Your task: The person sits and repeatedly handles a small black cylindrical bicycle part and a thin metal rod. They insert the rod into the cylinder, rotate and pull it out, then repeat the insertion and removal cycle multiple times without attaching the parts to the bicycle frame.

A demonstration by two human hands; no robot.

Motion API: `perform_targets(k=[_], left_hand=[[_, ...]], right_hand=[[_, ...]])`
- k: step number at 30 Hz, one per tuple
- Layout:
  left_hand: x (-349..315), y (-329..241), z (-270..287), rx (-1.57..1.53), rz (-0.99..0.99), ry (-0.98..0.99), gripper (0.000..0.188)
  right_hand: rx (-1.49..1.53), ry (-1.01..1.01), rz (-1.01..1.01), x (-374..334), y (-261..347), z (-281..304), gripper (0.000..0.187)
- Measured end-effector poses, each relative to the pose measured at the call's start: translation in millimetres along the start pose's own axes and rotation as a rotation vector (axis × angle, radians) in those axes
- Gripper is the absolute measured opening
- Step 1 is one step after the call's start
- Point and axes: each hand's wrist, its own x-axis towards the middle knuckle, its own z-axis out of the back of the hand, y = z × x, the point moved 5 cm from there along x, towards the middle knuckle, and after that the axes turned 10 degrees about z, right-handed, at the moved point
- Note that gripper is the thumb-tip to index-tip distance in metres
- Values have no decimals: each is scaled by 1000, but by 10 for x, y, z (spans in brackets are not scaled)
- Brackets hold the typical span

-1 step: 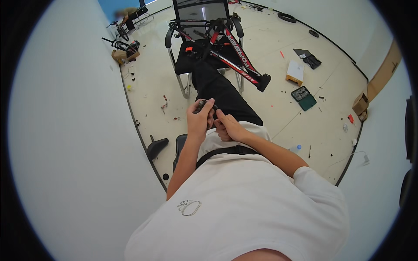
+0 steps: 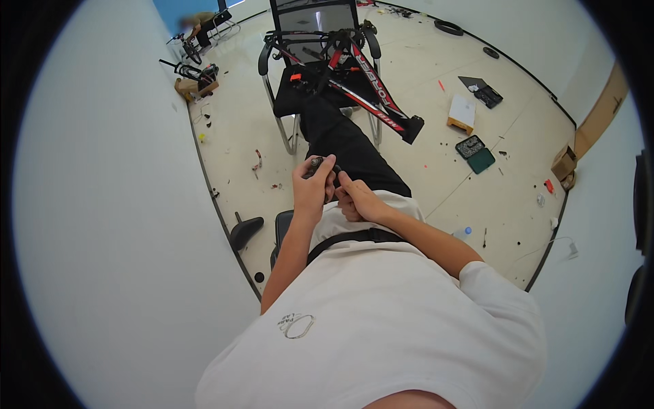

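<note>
Over my lap, my left hand (image 2: 315, 187) is closed around a small dark part (image 2: 313, 165) that looks like metal; the fingers cover most of it, and its kind cannot be told. Close beside it on the right, my right hand (image 2: 360, 200) is closed, its thumb pressed toward the curled fingers at the dark part's near end. Whatever sits in that pinch is hidden. Beyond my hands, a black and red bicycle frame (image 2: 371, 105) rests across a black chair (image 2: 288, 102), past my outstretched dark trouser leg (image 2: 347, 146).
A bicycle saddle (image 2: 246, 232) lies on the floor at left. To the right are an open green case of small parts (image 2: 479, 159), a black tool case (image 2: 488, 95), a white and yellow box (image 2: 462, 112) and a bottle (image 2: 462, 233). Another person (image 2: 199, 26) bends over at far left.
</note>
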Motion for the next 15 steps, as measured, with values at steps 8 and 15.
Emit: perform_targets(k=[8, 15], left_hand=[[14, 71, 10, -8, 4, -10, 19], [-1, 41, 11, -18, -31, -36, 19]], right_hand=[[9, -3, -29, -39, 2, 29, 60], [12, 4, -24, 9, 1, 45, 59]])
